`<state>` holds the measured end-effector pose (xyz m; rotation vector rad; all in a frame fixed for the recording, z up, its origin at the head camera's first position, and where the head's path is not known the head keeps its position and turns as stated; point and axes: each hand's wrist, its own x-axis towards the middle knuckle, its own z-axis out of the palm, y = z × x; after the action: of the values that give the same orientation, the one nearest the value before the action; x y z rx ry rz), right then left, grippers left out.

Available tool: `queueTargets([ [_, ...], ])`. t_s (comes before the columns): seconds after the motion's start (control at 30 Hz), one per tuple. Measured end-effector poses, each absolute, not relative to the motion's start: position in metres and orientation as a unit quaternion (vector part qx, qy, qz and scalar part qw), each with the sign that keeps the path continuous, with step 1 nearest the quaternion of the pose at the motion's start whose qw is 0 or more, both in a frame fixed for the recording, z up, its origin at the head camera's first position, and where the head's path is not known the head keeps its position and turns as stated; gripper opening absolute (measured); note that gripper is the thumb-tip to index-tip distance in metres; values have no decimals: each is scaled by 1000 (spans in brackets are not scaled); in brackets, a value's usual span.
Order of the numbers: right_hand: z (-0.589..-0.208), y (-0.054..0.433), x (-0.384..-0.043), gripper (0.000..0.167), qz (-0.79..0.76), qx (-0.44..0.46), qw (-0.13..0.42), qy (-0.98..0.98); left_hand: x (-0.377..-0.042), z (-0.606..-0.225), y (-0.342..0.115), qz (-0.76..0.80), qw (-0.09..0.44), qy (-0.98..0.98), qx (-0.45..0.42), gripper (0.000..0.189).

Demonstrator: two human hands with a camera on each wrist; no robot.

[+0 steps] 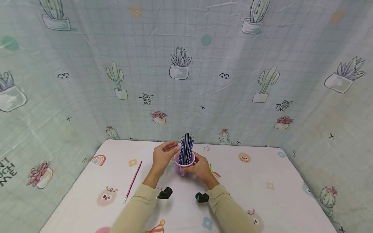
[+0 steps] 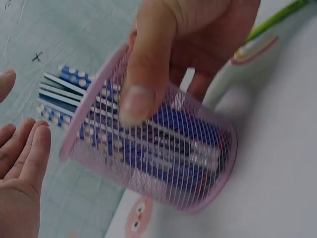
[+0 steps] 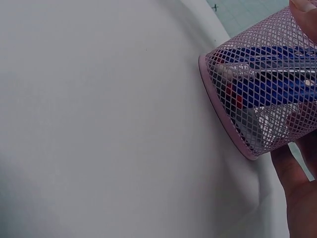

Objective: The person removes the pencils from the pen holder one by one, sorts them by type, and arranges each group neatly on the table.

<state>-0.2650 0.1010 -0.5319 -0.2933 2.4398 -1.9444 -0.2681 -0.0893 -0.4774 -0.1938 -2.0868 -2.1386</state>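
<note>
A pink mesh pencil cup point(image 1: 182, 171) is at the table's far middle, holding a bundle of dark blue and white-dotted pencils point(image 1: 186, 150). With thumb and fingers spread around its upper side, my right hand point(image 1: 201, 167) grips the cup. My left hand point(image 1: 163, 158) is raised at the left of the pencils, fingers mostly straight. In the left wrist view a gap shows between the left fingers point(image 2: 37, 153) and the pencils. Red bits and a clear piece show through the cup's mesh point(image 3: 262, 84). Whether its base touches the table cannot be told.
A dark pink pencil point(image 1: 133, 181) lies on the white patterned table point(image 1: 244, 194), left of my left forearm. A green pencil point(image 2: 277, 21) lies beyond my right hand, partly hidden in the head view. Behind the table hangs a cactus-print cloth point(image 1: 204, 123).
</note>
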Motion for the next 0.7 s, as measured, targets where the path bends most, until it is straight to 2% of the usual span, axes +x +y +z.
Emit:
queueTargets([
  [0.33,-534,101,-265,81,-622,-98,13,777,-270,-474,-63,-698,64,-709,-71,47],
  [0.7,-536,103,-267,81,-606,-99,0,789,-272,-470,-48,-646,85,-756,-69,40],
])
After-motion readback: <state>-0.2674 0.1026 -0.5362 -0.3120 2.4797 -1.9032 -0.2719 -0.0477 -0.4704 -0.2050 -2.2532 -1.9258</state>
